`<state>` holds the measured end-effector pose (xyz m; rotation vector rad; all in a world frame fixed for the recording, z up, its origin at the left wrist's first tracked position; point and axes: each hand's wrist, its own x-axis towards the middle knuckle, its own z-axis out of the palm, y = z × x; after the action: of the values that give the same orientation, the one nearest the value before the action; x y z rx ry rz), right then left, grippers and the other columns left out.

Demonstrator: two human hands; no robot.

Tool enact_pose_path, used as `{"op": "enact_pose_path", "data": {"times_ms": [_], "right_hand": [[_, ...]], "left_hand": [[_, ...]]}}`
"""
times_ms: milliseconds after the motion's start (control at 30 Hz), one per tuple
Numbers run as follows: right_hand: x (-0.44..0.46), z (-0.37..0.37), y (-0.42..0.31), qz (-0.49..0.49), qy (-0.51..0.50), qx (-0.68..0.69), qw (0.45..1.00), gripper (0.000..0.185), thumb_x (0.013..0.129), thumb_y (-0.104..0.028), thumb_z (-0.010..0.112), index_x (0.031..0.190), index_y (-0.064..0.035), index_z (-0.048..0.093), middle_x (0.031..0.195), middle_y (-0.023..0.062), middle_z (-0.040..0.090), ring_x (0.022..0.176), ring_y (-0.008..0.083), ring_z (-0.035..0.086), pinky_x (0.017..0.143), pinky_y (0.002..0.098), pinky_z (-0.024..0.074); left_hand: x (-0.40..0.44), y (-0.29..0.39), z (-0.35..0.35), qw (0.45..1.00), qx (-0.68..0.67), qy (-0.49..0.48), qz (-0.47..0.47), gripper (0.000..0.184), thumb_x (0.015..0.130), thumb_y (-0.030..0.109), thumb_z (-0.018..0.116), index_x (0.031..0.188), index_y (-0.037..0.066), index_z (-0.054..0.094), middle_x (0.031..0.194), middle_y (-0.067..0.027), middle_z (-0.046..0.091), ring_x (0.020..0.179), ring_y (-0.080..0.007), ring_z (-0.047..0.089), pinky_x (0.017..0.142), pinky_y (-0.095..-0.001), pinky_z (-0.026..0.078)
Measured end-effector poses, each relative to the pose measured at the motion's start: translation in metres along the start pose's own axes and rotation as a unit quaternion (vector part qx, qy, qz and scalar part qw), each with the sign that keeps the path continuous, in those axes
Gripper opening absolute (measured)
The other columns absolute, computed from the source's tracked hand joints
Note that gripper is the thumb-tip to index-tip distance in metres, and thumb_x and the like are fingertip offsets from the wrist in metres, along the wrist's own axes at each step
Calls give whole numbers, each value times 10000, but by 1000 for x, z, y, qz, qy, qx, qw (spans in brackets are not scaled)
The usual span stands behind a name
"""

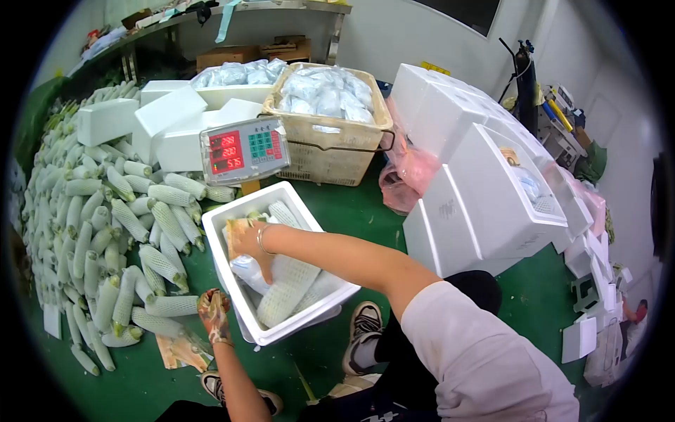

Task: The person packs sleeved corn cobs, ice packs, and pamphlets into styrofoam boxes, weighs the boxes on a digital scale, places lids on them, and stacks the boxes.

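Observation:
A white foam box (211, 243) stands in front of me, holding net-sleeved corn cobs (288, 285) and a pale bluish bag (247, 269). My right hand (252, 243) reaches inside, its fingers closed at the edge of an orange-and-cream printed packet (235, 231). Just outside the near left side of the box is my left hand (214, 315), fingers curled in. Brown and pale patches show across it, and what it holds is not clear. Behind the box, the lit display of a weighing scale (245, 149) faces me.
A large heap of net-sleeved cobs (91, 239) covers the floor at left. A beige crate (327, 151) of pale bags stands behind the scale. White foam boxes (460, 197) are stacked at right. Printed sheets (184, 352) lie on the green floor near my feet.

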<state>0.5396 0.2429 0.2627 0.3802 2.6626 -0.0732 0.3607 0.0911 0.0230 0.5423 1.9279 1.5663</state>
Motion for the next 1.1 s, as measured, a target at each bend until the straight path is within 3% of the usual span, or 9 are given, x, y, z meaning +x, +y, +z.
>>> {"op": "enact_pose_path", "data": {"times_ms": [67,233,300,367,500,567,667,900,1100], "right_hand": [[3,-4,0,-12,-10,25,1000,895,459,-461,832,1182,-56,492,1090,155,594,1001,311,568,920,385,396],[-40,-11,8,75,153,118,978,655,515,-410,810,998,-39,568,915,147,646,839,300,631,745,367,494],[-52,-4,26,181,390,296,853,593,533,-384,805,945,-18,586,887,158,652,814,274,646,732,359,503],[-44,7,19,193,534,549,613,560,660,-385,766,978,40,587,909,129,655,807,188,637,695,308,506],[-40,58,-23,321,329,782,420,442,803,-332,648,1050,30,587,914,108,640,793,176,625,688,305,503],[-69,78,-43,374,303,655,582,376,835,-286,574,1043,28,581,955,147,630,769,267,625,684,352,491],[-125,60,-44,342,341,302,822,351,837,-259,557,1044,25,562,988,173,599,866,321,584,761,385,461],[-87,92,-10,285,306,262,870,534,871,-335,511,1214,60,406,1067,194,521,1034,321,473,921,406,337],[-65,113,-23,318,395,231,830,683,858,-374,517,1338,52,282,1228,223,429,1150,340,400,1000,421,259]], "left_hand": [[7,53,-5,967,-203,-131,77,164,869,85,550,1025,36,540,857,-54,575,688,-131,569,585,-209,459],[18,130,-12,967,-201,-105,119,180,889,100,529,1039,5,559,861,-74,585,707,-119,574,630,-189,453],[-21,186,5,966,-172,-97,167,244,895,135,528,1085,-17,550,912,-104,595,802,-163,591,712,-233,464],[-24,205,37,952,-33,-155,261,296,907,182,521,1135,-6,514,1018,-91,589,900,-176,575,769,-248,450],[-11,210,97,884,132,-256,368,333,879,175,540,1172,19,508,1069,-114,584,982,-211,552,863,-286,425],[-18,199,121,788,408,-209,412,377,842,281,565,1119,26,562,1098,-165,580,1021,-323,545,881,-391,426],[-42,183,133,685,397,-58,608,409,835,323,547,1084,-1,571,1039,-213,584,973,-392,541,856,-443,429],[-46,197,134,812,427,-224,329,333,868,310,487,1025,40,604,1022,-211,583,892,-398,573,790,-459,451],[-25,146,156,838,395,-22,375,395,832,331,488,1073,27,565,1121,-256,508,916,-403,555,817,-456,442]]}}
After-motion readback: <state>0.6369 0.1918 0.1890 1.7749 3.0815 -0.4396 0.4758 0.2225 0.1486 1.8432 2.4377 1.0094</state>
